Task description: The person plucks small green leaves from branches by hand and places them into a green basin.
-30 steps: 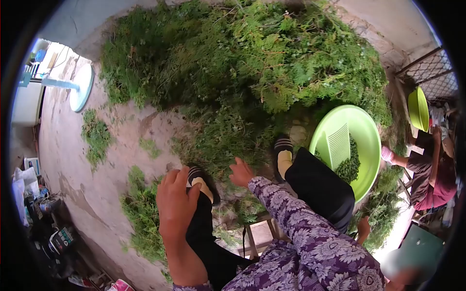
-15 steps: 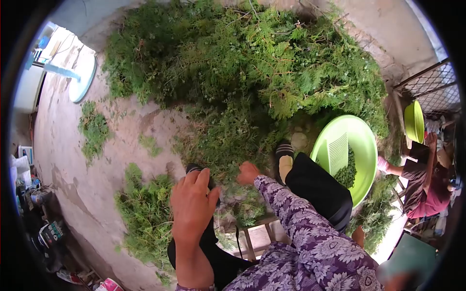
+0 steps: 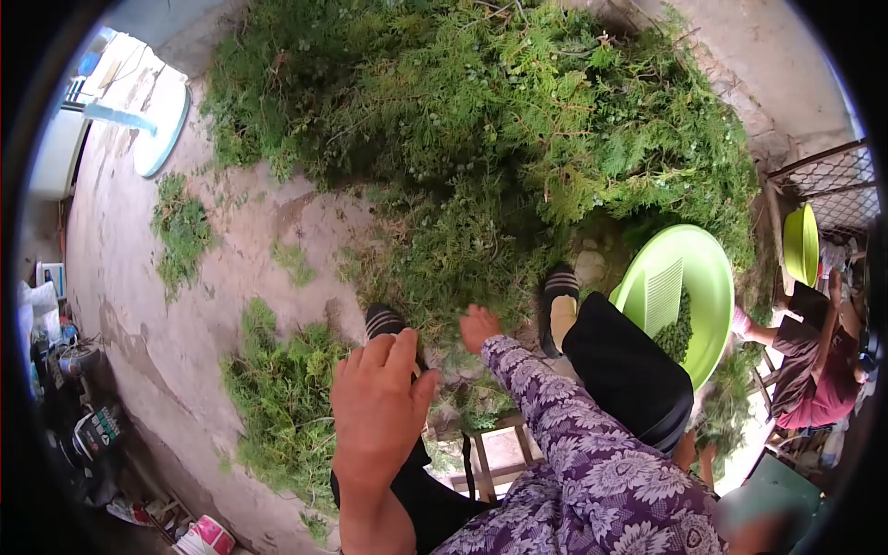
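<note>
Left hand: raised in front of the knee, back toward the camera, fingers straight and close together; the grip is released and holds nothing. The palm side is hidden.
Right hand: reaches down at the near edge of the heap of green branches. The fingers curl into the sprigs, but their tips are covered, so I cannot tell whether the grip has closed on anything.
Green branches: a big heap fills the upper middle of the view and runs to the feet; its top is cut off by the edge of the picture. Smaller clumps lie on the concrete floor to the left.
Feet: two dark shoes at the heap's edge; the left one is partly hidden behind the left hand.
Stool: only some wooden bars show between the legs.
Sleeve: purple flowered cloth covers the right arm and hides the ground under it.
Green basin: right of the legs, on the ground, with a pale ribbed board and picked greens inside; its near rim is hidden by the dark trouser leg.
Other person: far right, seated, mostly cut off; a second green basin stands nearby.
Left edge: dim clutter, too dark to make out.
</note>
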`<act>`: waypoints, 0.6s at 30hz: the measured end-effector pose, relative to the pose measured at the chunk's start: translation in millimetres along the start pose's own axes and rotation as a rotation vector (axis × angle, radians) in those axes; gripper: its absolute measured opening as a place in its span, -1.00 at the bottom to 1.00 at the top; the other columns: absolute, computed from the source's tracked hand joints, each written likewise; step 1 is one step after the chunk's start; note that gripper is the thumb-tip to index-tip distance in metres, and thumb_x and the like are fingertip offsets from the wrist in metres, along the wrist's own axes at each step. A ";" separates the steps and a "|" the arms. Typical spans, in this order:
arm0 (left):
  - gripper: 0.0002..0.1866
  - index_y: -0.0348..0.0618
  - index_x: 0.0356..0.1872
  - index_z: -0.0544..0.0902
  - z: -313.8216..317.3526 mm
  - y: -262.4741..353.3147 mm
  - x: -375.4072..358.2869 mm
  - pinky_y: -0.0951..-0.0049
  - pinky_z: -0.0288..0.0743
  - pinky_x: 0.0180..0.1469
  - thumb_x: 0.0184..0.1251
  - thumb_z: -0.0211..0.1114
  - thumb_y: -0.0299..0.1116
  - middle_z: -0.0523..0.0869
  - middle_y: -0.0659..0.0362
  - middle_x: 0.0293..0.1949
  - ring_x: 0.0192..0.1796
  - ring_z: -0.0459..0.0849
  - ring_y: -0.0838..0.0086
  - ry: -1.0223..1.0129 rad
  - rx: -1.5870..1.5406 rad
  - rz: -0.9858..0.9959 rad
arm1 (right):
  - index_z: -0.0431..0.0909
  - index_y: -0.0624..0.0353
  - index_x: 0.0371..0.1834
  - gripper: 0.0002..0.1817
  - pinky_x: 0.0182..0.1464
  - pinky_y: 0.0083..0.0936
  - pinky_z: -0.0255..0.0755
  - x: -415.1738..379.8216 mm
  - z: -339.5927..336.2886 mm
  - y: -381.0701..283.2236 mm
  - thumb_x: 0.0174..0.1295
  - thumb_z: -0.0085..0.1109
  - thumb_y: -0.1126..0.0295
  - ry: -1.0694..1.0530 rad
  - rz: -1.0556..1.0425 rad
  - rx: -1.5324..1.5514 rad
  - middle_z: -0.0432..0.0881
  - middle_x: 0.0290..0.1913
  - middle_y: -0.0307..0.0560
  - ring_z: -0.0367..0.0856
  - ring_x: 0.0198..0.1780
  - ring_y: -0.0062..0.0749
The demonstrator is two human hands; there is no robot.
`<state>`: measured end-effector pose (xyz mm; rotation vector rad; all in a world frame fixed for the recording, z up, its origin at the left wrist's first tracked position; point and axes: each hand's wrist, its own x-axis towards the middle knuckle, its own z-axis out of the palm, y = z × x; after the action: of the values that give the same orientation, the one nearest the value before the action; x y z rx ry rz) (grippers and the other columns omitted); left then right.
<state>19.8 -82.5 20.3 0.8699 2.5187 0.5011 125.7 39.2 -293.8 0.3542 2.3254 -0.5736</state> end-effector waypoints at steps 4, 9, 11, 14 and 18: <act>-0.57 -0.24 -0.10 0.51 -1.5 2.4 1.3 0.25 0.36 -0.16 -0.06 0.31 -0.34 0.57 0.01 -0.25 -0.20 0.52 0.14 0.055 -0.034 0.025 | 0.56 0.23 -0.23 -0.76 0.06 -0.16 0.31 -8.7 -6.3 9.2 0.04 0.05 0.41 -0.130 0.107 0.106 0.40 -0.02 0.23 0.36 0.04 -0.03; -0.59 -0.24 -0.11 0.51 2.8 1.3 -6.8 0.23 0.38 -0.18 -0.04 0.29 -0.32 0.56 0.01 -0.29 -0.21 0.52 0.11 0.098 -0.052 0.048 | 0.56 0.20 -0.29 -0.76 -0.21 -0.34 0.42 -20.3 -62.3 23.8 0.05 0.15 0.29 0.031 -0.096 0.415 0.55 -0.29 0.00 0.52 -0.30 -0.30; -0.59 -0.24 -0.11 0.51 4.4 1.7 -8.1 0.22 0.38 -0.19 -0.03 0.29 -0.32 0.56 0.00 -0.29 -0.21 0.52 0.10 0.128 -0.058 0.057 | 0.56 0.18 -0.33 -0.77 -0.32 -0.43 0.44 -38.3 -107.1 24.3 0.06 0.17 0.26 0.114 -0.133 0.489 0.58 -0.37 -0.14 0.54 -0.43 -0.41; -0.60 -0.24 -0.12 0.52 5.7 4.9 -7.8 0.21 0.38 -0.20 -0.02 0.28 -0.32 0.56 0.01 -0.30 -0.21 0.52 0.09 0.154 -0.075 0.096 | 0.48 0.17 -0.52 -0.72 -0.41 -0.53 0.38 -75.9 -176.9 20.5 0.05 0.17 0.16 0.032 -0.118 0.787 0.51 -0.54 -0.23 0.50 -0.43 -0.57; -0.59 -0.25 -0.11 0.52 7.1 9.6 -4.1 0.24 0.40 -0.19 -0.02 0.29 -0.32 0.57 0.01 -0.28 -0.22 0.53 0.11 0.166 -0.127 0.129 | 0.41 0.07 -0.45 -0.75 -0.44 -0.69 0.31 -139.0 -242.8 1.3 0.16 0.11 0.14 0.006 -0.163 1.206 0.41 -0.54 -0.39 0.42 -0.44 -0.74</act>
<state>31.0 -76.6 19.9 0.9822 2.5547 0.7969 86.4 148.1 -39.1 0.6847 1.7498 -2.0150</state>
